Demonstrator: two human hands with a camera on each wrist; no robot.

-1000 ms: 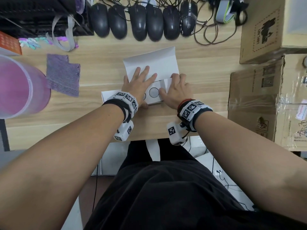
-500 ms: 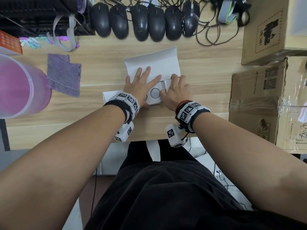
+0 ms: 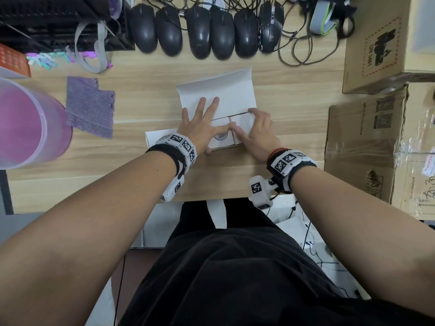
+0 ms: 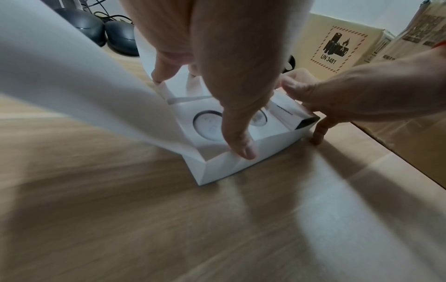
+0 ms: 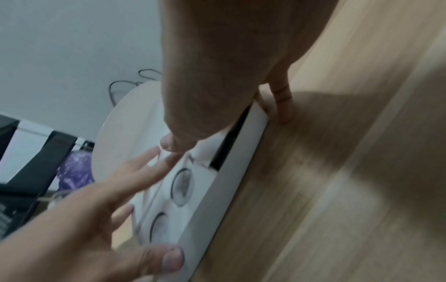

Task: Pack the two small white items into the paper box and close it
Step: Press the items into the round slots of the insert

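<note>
A white paper box [image 3: 222, 144] lies at the middle of the desk, its lid [image 3: 216, 90] open and laid back. Two round white items [image 4: 207, 126] [image 4: 259, 119] sit in the holes of its insert; in the head view one item [image 3: 221, 137] shows between my thumbs. My left hand [image 3: 202, 121] lies spread over the box's left part, fingers straight on the lid, thumb [image 4: 241, 145] on the front wall. My right hand [image 3: 249, 128] grips the box's right end, thumb on the folded-in side flap [image 3: 243, 123] and fingers [image 5: 282, 106] down the outside.
A row of black mice [image 3: 200, 31] with tangled cables lines the back. A purple cloth [image 3: 90, 107] and a pink translucent tub [image 3: 28, 123] are on the left. Cardboard boxes [image 3: 386, 43] [image 3: 367, 147] stand on the right. The desk's front edge runs just behind my wrists.
The right side flap has come down flatter over the box's right part under my right hand. My left thumb has slid over the right round item. The box has stayed put.
</note>
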